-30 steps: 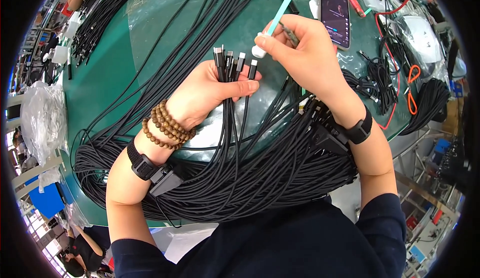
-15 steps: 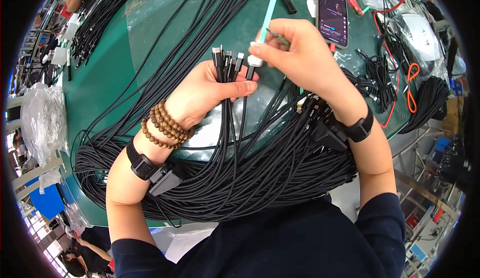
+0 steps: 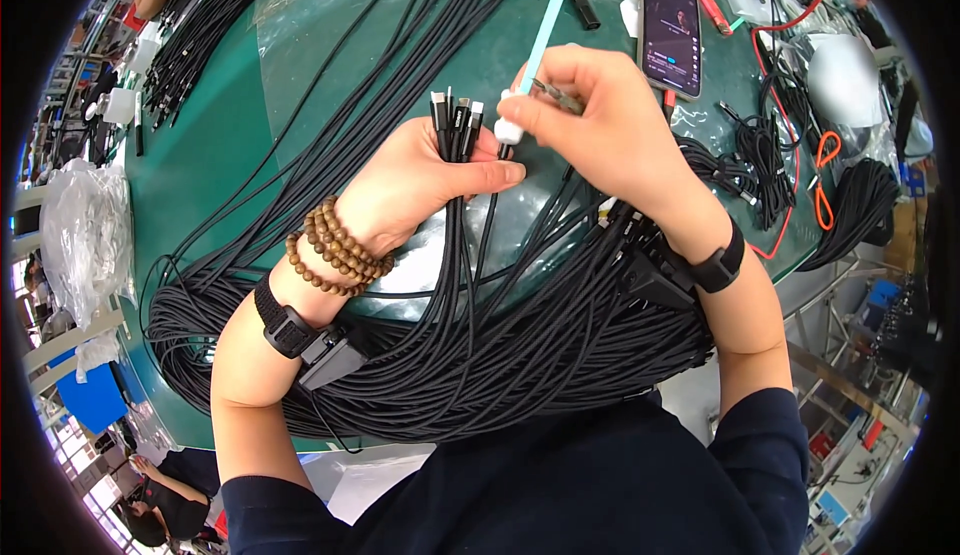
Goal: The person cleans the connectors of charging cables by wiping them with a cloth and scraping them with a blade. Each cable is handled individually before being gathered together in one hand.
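Several black braided cables [image 3: 455, 217] stand bunched in my left hand [image 3: 432, 167], their metal-tipped plugs [image 3: 460, 127] pointing up past the fingers. One cable plug [image 3: 505, 152] is set apart, pinched near the left thumb tip. My right hand [image 3: 600, 120] is closed on a pale teal stick [image 3: 548, 27] with a white wrapped end [image 3: 508, 127]. That white end meets the top of the separate plug and hides its tip. A thin grey-green object [image 3: 560, 98], its kind unclear, is also between the right fingers.
A thick pile of black cables [image 3: 430, 375] lies between my forearms, and more cables [image 3: 350, 105] stretch to the far left. A phone [image 3: 670, 35] with a lit screen, a red cable [image 3: 790, 145] and an orange cord [image 3: 825, 180] lie at right. A plastic bag [image 3: 88, 235] sits left.
The white wrapped end has come down onto the separate plug, covering more of it. My right hand has dropped slightly. The left hand still grips the bunch.
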`<state>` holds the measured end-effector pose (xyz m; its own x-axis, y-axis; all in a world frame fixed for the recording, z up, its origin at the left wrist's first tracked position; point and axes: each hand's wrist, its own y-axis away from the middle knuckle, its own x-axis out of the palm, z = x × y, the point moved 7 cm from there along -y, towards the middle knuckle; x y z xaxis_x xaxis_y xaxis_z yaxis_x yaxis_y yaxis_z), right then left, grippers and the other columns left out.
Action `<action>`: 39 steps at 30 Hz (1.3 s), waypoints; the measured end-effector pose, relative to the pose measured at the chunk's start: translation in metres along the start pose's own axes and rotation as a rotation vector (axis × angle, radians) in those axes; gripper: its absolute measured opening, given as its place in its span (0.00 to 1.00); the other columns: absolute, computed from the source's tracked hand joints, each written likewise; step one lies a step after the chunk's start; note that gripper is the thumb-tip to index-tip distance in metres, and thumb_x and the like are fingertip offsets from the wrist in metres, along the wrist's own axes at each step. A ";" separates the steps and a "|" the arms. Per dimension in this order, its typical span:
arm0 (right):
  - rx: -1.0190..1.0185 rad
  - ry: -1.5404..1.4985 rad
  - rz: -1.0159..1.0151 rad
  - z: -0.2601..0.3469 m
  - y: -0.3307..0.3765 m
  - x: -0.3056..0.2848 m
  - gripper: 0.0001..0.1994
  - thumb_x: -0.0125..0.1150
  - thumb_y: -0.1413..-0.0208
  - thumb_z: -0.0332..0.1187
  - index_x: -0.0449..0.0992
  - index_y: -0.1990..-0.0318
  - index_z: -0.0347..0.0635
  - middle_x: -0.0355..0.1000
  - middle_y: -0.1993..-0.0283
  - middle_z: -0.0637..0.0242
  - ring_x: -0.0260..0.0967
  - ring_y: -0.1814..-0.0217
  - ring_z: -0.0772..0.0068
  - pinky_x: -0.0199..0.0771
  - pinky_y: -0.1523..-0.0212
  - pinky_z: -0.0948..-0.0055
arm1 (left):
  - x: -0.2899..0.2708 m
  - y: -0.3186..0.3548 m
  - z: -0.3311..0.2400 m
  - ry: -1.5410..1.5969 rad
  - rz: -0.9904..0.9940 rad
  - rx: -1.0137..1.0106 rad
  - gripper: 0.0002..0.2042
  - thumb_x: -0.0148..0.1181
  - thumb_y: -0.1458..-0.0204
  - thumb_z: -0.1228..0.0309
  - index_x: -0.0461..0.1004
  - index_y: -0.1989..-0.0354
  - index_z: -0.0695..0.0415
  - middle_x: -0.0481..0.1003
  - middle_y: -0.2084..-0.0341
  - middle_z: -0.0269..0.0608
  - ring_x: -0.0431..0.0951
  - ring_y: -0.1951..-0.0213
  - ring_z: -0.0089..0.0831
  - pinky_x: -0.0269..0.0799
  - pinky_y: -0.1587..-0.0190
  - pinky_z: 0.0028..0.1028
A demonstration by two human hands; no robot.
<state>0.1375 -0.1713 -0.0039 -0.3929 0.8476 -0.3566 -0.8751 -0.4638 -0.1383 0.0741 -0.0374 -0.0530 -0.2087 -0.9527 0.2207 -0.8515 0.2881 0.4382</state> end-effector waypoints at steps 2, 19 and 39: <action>-0.018 -0.011 0.028 0.002 0.001 0.003 0.05 0.63 0.47 0.28 0.75 0.69 0.36 0.68 0.78 0.76 0.60 0.77 0.91 0.57 0.78 0.85 | -0.001 0.000 0.002 0.005 -0.001 -0.012 0.10 0.69 0.57 0.77 0.72 0.69 0.60 0.75 0.74 0.32 0.74 0.71 0.18 0.69 0.65 0.18; -0.075 0.097 0.098 -0.003 -0.002 0.006 0.06 0.62 0.46 0.30 0.75 0.69 0.36 0.66 0.80 0.78 0.56 0.77 0.90 0.56 0.77 0.85 | 0.006 -0.001 0.001 0.057 0.078 0.001 0.05 0.61 0.49 0.78 0.73 0.65 0.63 0.77 0.71 0.39 0.73 0.71 0.20 0.70 0.64 0.20; 0.081 -0.221 0.202 0.001 0.003 0.001 0.08 0.63 0.47 0.33 0.75 0.71 0.37 0.71 0.76 0.71 0.62 0.76 0.85 0.60 0.76 0.80 | 0.009 0.013 -0.021 -0.002 0.079 0.091 0.13 0.61 0.49 0.77 0.68 0.55 0.61 0.75 0.69 0.35 0.76 0.65 0.23 0.72 0.61 0.21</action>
<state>0.1340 -0.1721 -0.0040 -0.6053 0.7801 -0.1584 -0.7892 -0.6141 -0.0078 0.0709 -0.0402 -0.0272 -0.2780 -0.9275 0.2500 -0.8724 0.3527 0.3384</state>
